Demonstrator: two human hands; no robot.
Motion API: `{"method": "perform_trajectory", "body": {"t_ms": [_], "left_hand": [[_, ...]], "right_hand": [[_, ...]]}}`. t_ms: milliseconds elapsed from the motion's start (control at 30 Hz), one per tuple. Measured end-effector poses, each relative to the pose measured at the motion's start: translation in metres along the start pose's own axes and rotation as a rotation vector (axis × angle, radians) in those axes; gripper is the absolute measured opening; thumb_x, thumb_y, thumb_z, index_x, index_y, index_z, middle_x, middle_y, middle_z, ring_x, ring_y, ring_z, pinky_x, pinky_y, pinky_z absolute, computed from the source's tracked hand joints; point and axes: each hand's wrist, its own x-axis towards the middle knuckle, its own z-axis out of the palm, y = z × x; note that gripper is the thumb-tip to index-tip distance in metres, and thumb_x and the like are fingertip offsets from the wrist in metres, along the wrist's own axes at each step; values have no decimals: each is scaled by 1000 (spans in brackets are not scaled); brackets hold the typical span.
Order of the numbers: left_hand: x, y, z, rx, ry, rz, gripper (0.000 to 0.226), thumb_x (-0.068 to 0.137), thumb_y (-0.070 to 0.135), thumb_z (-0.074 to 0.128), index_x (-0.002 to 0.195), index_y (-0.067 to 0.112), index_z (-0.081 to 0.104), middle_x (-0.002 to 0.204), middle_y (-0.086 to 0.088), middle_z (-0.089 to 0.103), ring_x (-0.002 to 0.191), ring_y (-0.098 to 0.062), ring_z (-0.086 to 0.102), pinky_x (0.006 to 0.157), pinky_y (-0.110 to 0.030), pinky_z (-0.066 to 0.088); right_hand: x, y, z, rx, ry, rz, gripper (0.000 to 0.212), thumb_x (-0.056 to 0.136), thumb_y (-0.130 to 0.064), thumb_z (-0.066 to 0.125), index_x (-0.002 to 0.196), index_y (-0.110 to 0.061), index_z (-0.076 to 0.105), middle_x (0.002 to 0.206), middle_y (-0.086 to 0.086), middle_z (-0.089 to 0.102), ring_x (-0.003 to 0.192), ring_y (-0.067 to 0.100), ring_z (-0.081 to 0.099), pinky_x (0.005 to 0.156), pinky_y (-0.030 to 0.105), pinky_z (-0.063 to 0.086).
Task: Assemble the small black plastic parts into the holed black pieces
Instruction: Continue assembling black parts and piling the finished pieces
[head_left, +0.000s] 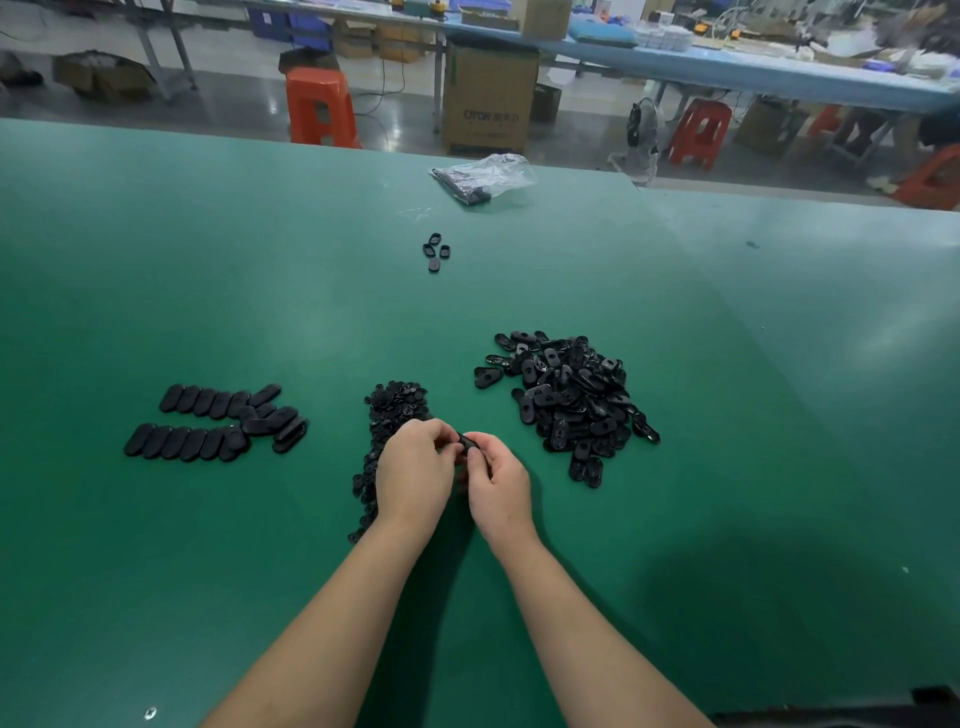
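You are at a green table (208, 270) in a workshop; beyond its far edge stand orange stools (321, 106), a cardboard box (489, 98) and a long blue bench (727, 67). A clear bag (485, 176) lies near the far edge, with four loose pieces (435, 252) in front of it. Rows of ovals (215, 422) lie to your left, a heap of holed pieces (569, 402) to your right, and a strip of small parts (387, 431) runs under your left wrist. Your left hand (413, 475) and right hand (498, 486) meet above the table, fingers curled, both pinching one black piece (466, 443) between them. You cannot tell whether a small part is already in it.
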Motion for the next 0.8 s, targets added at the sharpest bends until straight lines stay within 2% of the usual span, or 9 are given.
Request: {"method": "perform_trajectory", "body": {"t_ms": [233,333,633,733,800], "left_hand": [[-6,-4,-1,67,27,130,15,93,14,62,95,20,75,91,7,63,78,-17,62,70,-38,53],[-5,-5,-2,49,20,142,14,93,14,62,95,18,75,89,6,63,79,-17,62,71,-38,53],[-5,-6,1,24,25,106,10,94,17,64,95,14,73,91,1,63,82,-20,60,74,-37,50],[-5,-6,2,23,25,96,10,94,17,63,96,14,72,91,2,63,83,-19,60,75,-36,50],[-4,-7,1,12,21,93,9,95,16,63,95,14,72,91,2,64,82,-18,61,76,-37,50]], "right_hand": [[2,2,0,-2,7,2,23,102,-11,53,117,-15,71,94,-23,67,87,-15,62,76,5,47],[2,3,1,13,2,8,23,102,-12,53,117,-15,71,95,-18,70,86,-9,64,76,9,49],[1,3,1,1,3,-5,24,102,-10,54,118,-12,72,94,-23,68,85,-15,64,73,3,46],[1,3,1,13,-7,-3,24,102,-12,54,118,-13,72,96,-17,72,86,-8,67,76,9,50],[0,2,1,19,-16,5,24,103,-13,54,118,-14,72,99,-9,75,85,0,68,80,19,56]]}}
